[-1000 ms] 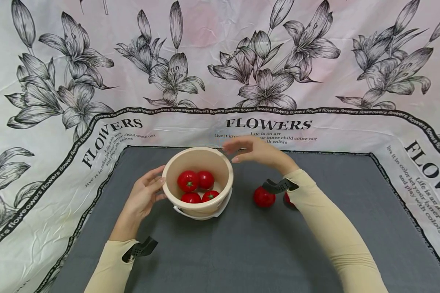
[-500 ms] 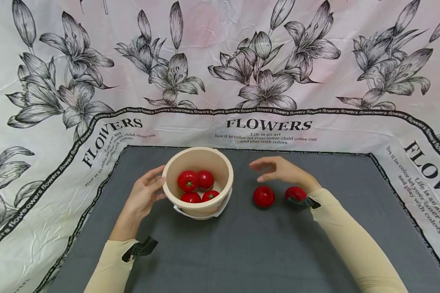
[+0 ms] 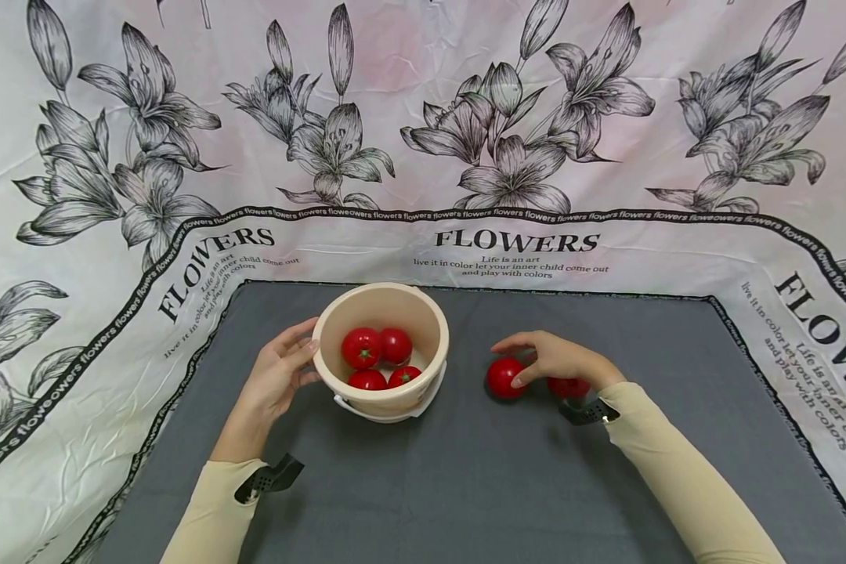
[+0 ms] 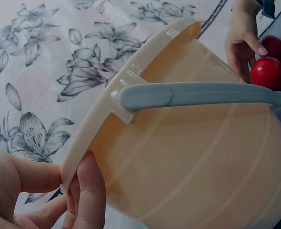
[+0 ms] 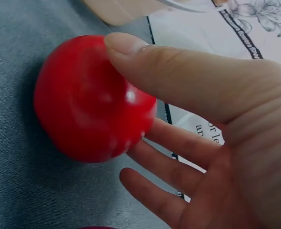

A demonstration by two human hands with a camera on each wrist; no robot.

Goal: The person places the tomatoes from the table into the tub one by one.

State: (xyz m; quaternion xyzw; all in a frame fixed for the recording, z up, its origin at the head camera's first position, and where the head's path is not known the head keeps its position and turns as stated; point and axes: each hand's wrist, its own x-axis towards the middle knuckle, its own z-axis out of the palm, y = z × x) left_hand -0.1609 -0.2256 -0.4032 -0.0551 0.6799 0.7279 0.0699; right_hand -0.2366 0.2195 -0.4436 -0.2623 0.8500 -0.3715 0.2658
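A cream bucket [image 3: 379, 403] stands on the grey cloth, holding several red tomatoes [image 3: 361, 348]. My left hand [image 3: 275, 376] pinches its rim from the left; the left wrist view shows the thumb on one side of the rim [image 4: 90, 117] and fingers on the other. To the right of the bucket lies a loose tomato [image 3: 504, 379]. Around it is my right hand [image 3: 560, 359], thumb on the near side and fingers reaching over the far side. In the right wrist view the fingers are fairly straight beside the tomato [image 5: 90, 102]; firm contact cannot be made out.
Another tomato [image 3: 567, 388] lies under my right wrist, partly hidden. The bucket's pale handle [image 4: 202, 94] hangs down on its near side. A flower-printed white cloth [image 3: 507, 188] rises behind the grey surface [image 3: 423, 501].
My right hand has moved from beside the bucket's rim to the right and nearer, down to the loose tomato. The left hand and the bucket have stayed in place.
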